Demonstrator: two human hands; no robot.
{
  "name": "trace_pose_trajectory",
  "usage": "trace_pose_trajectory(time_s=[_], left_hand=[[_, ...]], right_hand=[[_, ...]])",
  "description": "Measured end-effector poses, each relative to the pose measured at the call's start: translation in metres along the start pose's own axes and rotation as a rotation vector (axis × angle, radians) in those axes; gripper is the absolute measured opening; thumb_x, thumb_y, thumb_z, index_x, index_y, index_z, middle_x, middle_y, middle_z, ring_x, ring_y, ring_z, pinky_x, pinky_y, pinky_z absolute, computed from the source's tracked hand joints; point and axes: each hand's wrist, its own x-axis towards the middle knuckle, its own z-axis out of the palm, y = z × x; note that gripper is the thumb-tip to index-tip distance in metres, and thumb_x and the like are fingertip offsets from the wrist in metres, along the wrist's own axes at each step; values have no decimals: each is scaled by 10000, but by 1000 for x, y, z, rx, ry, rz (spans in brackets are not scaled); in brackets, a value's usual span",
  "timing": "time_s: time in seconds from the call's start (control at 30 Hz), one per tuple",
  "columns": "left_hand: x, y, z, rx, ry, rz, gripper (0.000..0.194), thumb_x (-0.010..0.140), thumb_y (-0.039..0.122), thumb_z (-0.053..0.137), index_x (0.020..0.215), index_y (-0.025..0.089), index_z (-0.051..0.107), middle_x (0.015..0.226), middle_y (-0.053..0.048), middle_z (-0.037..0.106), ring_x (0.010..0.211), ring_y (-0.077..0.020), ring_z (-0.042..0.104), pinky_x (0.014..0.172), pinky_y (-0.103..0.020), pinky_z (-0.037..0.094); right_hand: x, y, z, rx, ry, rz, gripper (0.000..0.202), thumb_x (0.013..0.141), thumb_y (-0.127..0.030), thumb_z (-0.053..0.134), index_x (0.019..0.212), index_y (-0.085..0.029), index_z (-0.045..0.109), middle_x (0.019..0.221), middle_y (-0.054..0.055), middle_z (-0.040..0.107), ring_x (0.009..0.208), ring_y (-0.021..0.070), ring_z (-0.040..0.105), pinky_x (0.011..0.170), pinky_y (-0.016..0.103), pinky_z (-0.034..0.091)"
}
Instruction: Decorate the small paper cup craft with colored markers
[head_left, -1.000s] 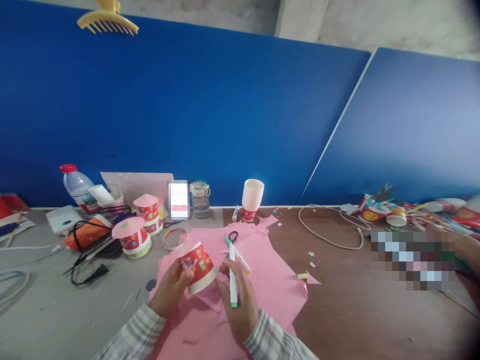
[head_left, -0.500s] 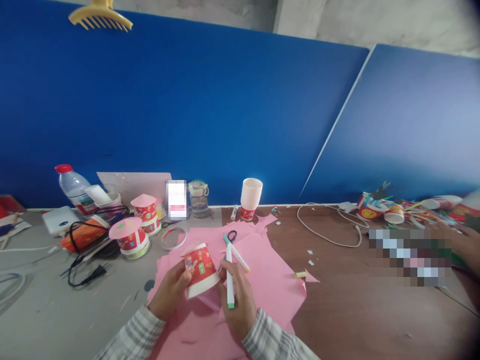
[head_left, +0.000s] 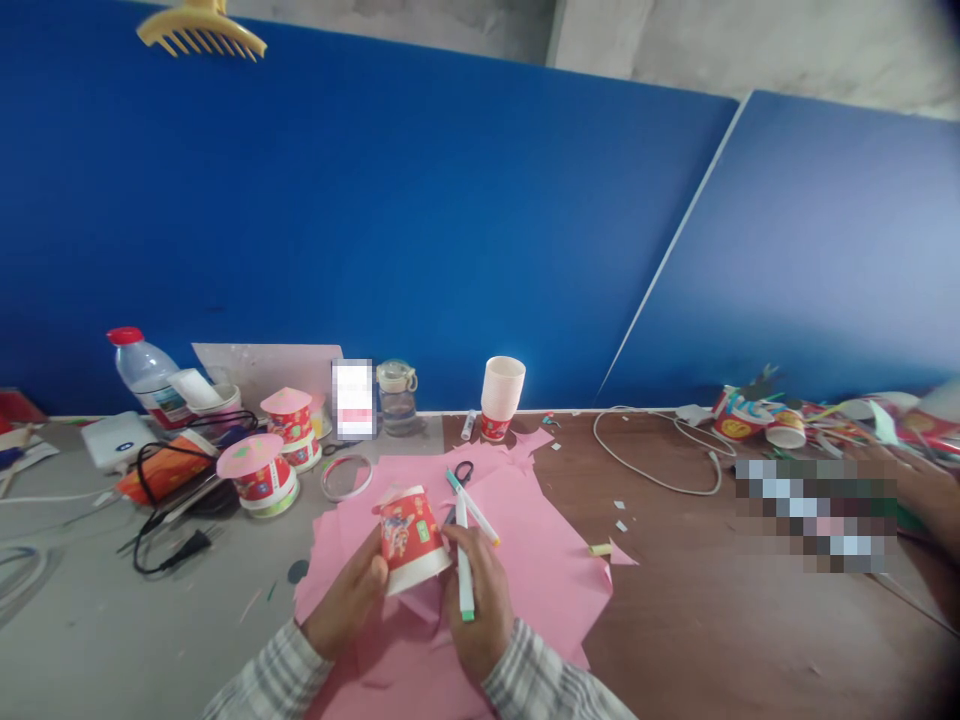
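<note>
A red printed paper cup [head_left: 411, 535], tilted with its white rim downward, is held at its left side by my left hand [head_left: 349, 600], fingers closed round it. In my right hand [head_left: 484, 605] rests a white marker [head_left: 465, 565] with a green end pointing down; the fingertips are close to the cup's right side, and contact there is hard to make out. Both hands are over pink paper sheets [head_left: 547, 560]. Just beyond the right hand lie another white marker [head_left: 480, 518] and scissors, of which a dark handle loop [head_left: 464, 472] shows.
Beyond the paper stand stacked cups [head_left: 502, 390], a water jar [head_left: 397, 400] and a tape roll [head_left: 346, 478]. Cup models with pink paper tops [head_left: 255, 460], a bottle [head_left: 146, 370] and a black plug cable [head_left: 184, 548] occupy the left. At far right, another person's hand [head_left: 926, 490] is near craft scraps.
The cup has shifted slightly right and turned in my left hand, which moved along with it. My right hand and its marker have shifted a little to the right.
</note>
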Motion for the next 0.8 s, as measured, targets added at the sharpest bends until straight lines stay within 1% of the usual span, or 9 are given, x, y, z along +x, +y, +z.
trace_pose_trajectory(time_s=[0.1,0.2,0.3,0.33,0.4,0.47,0.57,0.7,0.8], left_hand=[[-1,3,3,-55,-80,-8,598,569,590,495,1085,288,462,1017,-30,613,816,-194,548,755,-321,451],[2,-3,1,-102,-75,-77,606,585,605,459,1085,262,452,890,-40,635,618,-151,546,557,-293,473],[6,-16,-8,44,108,-155,435,629,473,491,1008,261,484,846,-23,621,646,-152,541,516,-275,462],[8,-21,-12,135,185,-138,395,606,416,524,966,255,502,860,-20,611,712,-164,543,573,-288,471],[10,-29,-18,317,326,-61,325,596,354,478,899,243,513,782,-6,596,701,-176,547,596,-326,475],[11,-34,-21,433,382,31,292,604,295,427,881,240,500,728,6,578,695,-178,555,622,-351,477],[10,-35,-20,503,335,122,312,626,244,413,935,253,462,758,0,569,688,-168,564,622,-339,494],[8,-32,-15,673,249,199,336,639,232,454,973,275,465,925,-41,562,753,-185,561,660,-347,504],[8,-34,-16,780,223,251,323,639,216,471,957,278,480,952,-47,572,839,-208,547,718,-367,497]], right_hand=[[2,2,-2,-8,23,19,476,673,-23,493,1085,-255,546,903,47,662,812,257,631,714,362,546],[4,6,-2,7,110,51,444,679,-47,495,1070,-249,553,896,50,653,812,260,628,711,376,540],[5,9,-2,74,205,102,381,680,-76,510,1015,-245,576,858,41,649,769,252,633,679,367,543],[5,10,-2,106,228,125,359,681,-89,521,1000,-243,582,855,41,651,750,250,637,662,363,546],[7,10,-2,205,247,194,314,693,-120,539,980,-238,588,830,35,655,643,225,643,570,331,552],[9,9,-3,343,246,284,247,714,-158,554,947,-229,597,768,20,654,495,178,616,451,280,533],[13,11,-3,556,238,426,167,711,-235,612,877,-212,619,686,0,649,429,151,586,389,248,511],[17,17,1,846,288,605,288,623,-328,714,875,-218,629,667,3,674,486,178,618,406,264,521],[20,19,3,973,298,676,344,548,-338,770,842,-218,639,624,9,698,476,202,642,434,312,538]])
